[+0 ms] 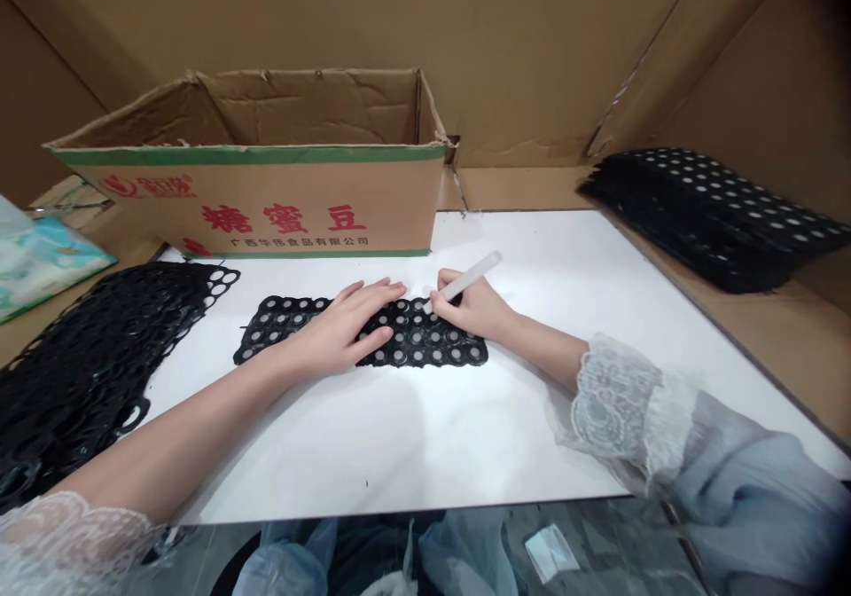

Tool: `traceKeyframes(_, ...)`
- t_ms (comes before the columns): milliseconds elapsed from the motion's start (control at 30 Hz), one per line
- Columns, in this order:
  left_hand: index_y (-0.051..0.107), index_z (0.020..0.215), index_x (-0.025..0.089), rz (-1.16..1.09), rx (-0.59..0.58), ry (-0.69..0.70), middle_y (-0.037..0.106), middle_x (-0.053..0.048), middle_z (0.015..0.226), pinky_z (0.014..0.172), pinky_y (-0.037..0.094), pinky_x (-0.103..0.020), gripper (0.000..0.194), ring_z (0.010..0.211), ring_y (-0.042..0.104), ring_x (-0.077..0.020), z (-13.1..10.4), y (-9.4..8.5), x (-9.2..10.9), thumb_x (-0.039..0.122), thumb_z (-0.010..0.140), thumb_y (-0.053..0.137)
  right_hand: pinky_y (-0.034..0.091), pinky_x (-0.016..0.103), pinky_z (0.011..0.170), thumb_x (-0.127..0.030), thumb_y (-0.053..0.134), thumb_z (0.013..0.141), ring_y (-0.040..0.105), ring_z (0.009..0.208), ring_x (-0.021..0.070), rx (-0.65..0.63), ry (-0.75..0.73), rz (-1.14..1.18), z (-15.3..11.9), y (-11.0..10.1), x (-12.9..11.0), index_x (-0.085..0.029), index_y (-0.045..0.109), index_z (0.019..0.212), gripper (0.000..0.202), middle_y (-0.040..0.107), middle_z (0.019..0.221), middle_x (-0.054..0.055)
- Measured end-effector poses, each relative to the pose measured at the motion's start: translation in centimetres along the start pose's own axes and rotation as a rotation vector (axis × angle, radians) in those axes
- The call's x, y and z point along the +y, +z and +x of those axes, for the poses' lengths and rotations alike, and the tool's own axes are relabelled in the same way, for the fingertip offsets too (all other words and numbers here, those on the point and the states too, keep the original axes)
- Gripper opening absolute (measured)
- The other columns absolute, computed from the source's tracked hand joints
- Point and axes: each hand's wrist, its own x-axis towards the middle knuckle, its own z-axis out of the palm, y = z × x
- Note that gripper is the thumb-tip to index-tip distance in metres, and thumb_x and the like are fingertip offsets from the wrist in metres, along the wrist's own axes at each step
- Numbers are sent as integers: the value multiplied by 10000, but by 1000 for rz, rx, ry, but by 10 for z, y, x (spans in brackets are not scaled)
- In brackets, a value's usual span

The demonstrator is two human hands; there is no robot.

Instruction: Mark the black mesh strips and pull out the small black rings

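Note:
A black strip (417, 337) with rows of pale round dots lies flat on the white tabletop (372, 436). My left hand (342, 328) rests on the strip left of its middle, fingers stretched out and holding nothing. Near the strip's right part, my right hand (469, 305) is closed round a white pen-like stick (475, 277). The stick slants down to the left, its lower end at the strip's upper row. Whether the tip touches a dot is too small to tell.
An open cardboard box (285, 197) stands behind the strip. Black perforated sheets (86, 365) are heaped at the left, near a green and white package (50, 254). A stack of black dotted sheets (718, 215) lies at the back right. Cardboard walls enclose the back.

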Motion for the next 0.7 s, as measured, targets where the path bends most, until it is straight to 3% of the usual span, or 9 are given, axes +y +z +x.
traceKeyframes(167,203,1358,237,16,-101,80,312,-77,1385,1069,131,-474,753,1277,258,-262,4,4,2,533,739,514,276,234,511,-331,428,774,365,510,85,17,-33,-18,0,0,1,-183,361,612,230,378,527,-41)
traceKeyframes(467,489,1146,215,-10,-44,89,423,-98,1184,895,411,-344,459,1054,473,-229,5,-1,4,456,756,518,262,243,513,-349,420,773,388,524,93,-2,0,-38,-1,-1,0,-183,373,635,221,427,544,-30)
traceKeyframes(700,432,1216,210,-1,-21,89,451,-93,1150,886,408,-357,556,1027,485,-238,7,1,1,476,738,532,263,243,511,-353,418,771,392,527,96,-6,10,-42,-1,-2,-1,-183,373,634,222,423,545,-28)
